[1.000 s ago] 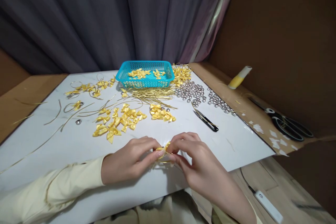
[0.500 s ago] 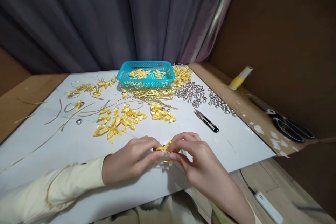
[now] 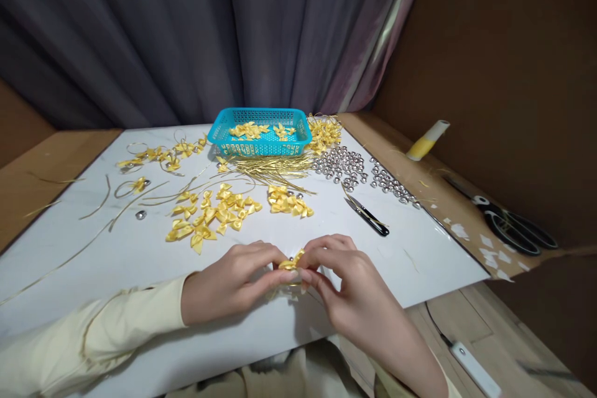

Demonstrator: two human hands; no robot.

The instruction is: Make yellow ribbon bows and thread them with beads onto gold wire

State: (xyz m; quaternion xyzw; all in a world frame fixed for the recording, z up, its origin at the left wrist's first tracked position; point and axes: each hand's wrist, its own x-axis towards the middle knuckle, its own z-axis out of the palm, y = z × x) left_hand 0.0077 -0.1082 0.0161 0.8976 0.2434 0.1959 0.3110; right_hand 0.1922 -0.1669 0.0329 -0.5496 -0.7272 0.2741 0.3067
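Note:
Between the thumbs and fingers of both hands is a small yellow ribbon bow (image 3: 290, 264), held just above the front of the white tabletop. My left hand (image 3: 240, 277) pinches its left side and my right hand (image 3: 342, 267) its right side. A tiny silver piece shows at the bow's top, and a thin gold loop hangs under the fingertips. Beyond the hands lie loose yellow bows (image 3: 219, 214) in a spread group and a smaller pile of bows (image 3: 289, 202). Part of the held bow is hidden by my fingers.
A blue basket (image 3: 261, 148) with yellow bows stands at the back. In front of it lie gold cords (image 3: 275, 169); silver beads (image 3: 342, 165) are to their right. Black thread snips (image 3: 370, 219) rest on the table, scissors (image 3: 513, 227) at the right edge. A looped bow (image 3: 138, 185) lies left.
Both hands keep their pinch on the yellow bow in nearly the same place. The bow and its gold loop have shifted very slightly between the fingers.

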